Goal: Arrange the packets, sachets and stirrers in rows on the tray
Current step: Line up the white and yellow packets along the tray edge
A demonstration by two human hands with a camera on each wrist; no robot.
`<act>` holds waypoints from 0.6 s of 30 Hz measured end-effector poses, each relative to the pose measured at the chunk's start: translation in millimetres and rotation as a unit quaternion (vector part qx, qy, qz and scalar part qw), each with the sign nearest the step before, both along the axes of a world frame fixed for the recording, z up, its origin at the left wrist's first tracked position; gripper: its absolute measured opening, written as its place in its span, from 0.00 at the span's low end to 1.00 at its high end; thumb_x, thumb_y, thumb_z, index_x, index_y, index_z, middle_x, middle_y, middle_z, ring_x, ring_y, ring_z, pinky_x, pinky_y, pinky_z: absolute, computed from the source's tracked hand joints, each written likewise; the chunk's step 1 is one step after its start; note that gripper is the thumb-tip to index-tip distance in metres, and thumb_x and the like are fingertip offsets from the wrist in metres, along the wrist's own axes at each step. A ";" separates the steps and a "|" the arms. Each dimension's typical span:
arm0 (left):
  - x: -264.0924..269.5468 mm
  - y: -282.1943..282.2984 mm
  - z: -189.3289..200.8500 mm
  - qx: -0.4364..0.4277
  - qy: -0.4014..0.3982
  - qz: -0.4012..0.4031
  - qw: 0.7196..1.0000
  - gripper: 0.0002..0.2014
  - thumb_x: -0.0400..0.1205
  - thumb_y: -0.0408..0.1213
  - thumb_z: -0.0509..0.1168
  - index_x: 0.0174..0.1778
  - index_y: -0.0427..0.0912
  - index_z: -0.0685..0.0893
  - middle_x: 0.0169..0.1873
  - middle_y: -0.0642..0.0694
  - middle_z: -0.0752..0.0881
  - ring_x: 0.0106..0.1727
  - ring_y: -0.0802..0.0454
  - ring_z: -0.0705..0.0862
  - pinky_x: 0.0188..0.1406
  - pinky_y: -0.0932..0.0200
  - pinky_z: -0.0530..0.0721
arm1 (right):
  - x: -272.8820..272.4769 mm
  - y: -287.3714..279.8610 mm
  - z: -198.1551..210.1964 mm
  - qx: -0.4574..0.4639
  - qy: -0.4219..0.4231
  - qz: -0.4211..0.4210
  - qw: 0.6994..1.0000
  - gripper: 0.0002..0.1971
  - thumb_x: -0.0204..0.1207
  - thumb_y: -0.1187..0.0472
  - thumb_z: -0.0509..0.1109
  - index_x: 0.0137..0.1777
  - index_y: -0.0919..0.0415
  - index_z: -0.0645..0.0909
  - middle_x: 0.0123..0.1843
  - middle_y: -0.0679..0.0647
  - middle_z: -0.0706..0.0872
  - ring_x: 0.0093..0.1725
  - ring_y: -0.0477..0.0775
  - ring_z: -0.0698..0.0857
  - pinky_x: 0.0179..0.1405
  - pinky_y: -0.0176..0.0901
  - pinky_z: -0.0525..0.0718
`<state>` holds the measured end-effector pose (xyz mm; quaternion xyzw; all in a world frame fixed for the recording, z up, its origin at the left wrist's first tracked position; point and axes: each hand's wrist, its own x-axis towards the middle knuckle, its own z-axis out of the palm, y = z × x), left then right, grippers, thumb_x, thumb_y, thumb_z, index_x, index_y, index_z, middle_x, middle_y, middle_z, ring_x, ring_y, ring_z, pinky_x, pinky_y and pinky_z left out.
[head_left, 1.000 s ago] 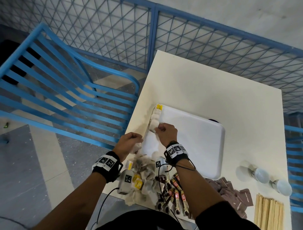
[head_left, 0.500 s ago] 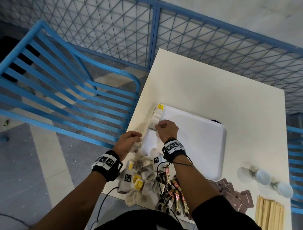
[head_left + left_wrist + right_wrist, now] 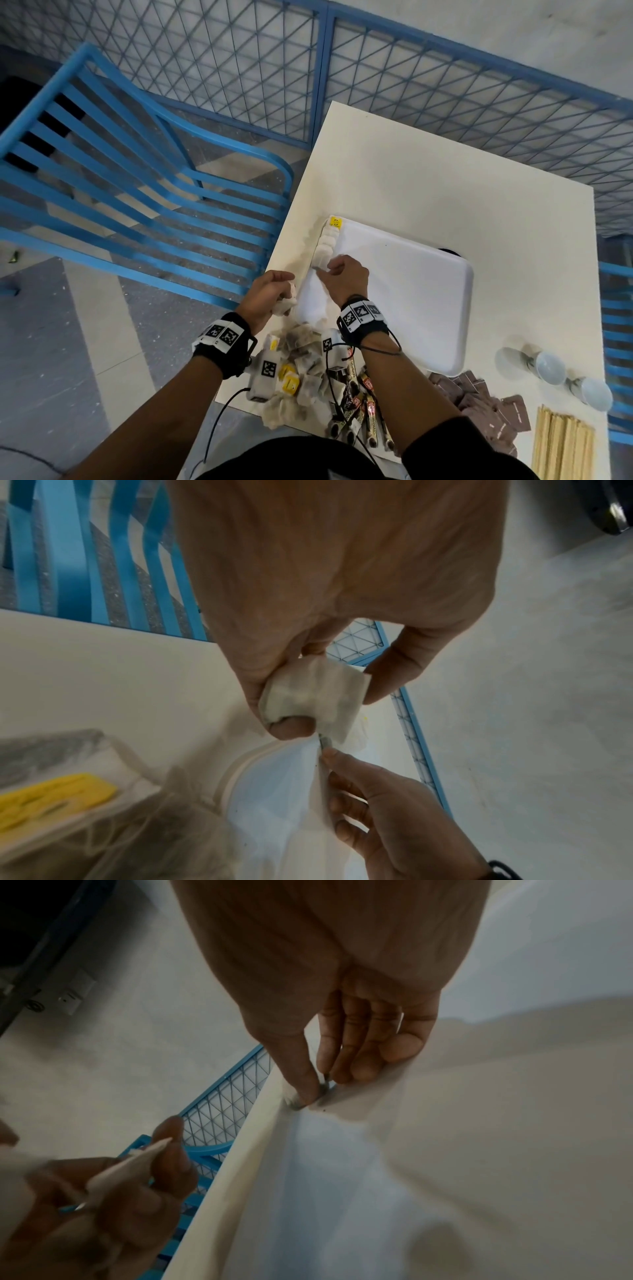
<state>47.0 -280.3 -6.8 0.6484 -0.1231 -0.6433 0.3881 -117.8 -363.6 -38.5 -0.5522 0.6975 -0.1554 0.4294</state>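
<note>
While L hand [image 3: 270, 294] grips a sachet [image 3: 313, 696], R fingers [image 3: 308, 1080] pinch another on tray [image 3: 411, 291].

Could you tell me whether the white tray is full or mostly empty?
Mostly empty: the white tray holds only one short row of tea bags along its left edge.

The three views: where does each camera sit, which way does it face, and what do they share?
Head: worn on the head, looking down at the white tray on the table; both forearms and hands show.
Left wrist: looks along the left hand, which pinches a tea bag; the right hand's fingers show too.
Right wrist: looks along the right hand, whose fingertips pinch something small at the tray's edge; the left hand shows at lower left.
Shared: all show both hands and the tray.
</note>
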 end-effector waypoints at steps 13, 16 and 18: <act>1.0 -3.6 0.9 -0.049 -0.017 0.031 0.998 0.10 0.81 0.22 0.67 0.54 0.39 0.82 0.50 0.36 0.81 0.44 0.42 0.83 0.33 0.51 0.85 | 1.4 11.6 21.4 -0.030 -0.073 0.026 0.997 0.07 0.73 0.55 0.79 0.48 0.53 0.86 0.40 0.47 0.88 0.37 0.37 0.83 0.39 0.26 0.75; -2.0 -4.9 4.0 -0.046 -0.011 0.049 0.998 0.12 0.81 0.23 0.67 0.60 0.36 0.80 0.48 0.35 0.83 0.44 0.42 0.85 0.38 0.48 0.86 | 3.9 21.8 37.2 -0.019 -0.139 0.161 0.977 0.05 0.76 0.57 0.78 0.51 0.53 0.89 0.44 0.45 0.89 0.39 0.39 0.83 0.44 0.30 0.78; -3.5 -6.0 6.5 -0.043 -0.008 0.056 0.997 0.13 0.82 0.25 0.66 0.62 0.36 0.78 0.46 0.35 0.85 0.43 0.42 0.86 0.39 0.49 0.86 | 4.8 26.4 44.9 -0.006 -0.161 0.213 0.964 0.09 0.76 0.54 0.79 0.53 0.54 0.90 0.46 0.46 0.90 0.40 0.38 0.85 0.44 0.26 0.79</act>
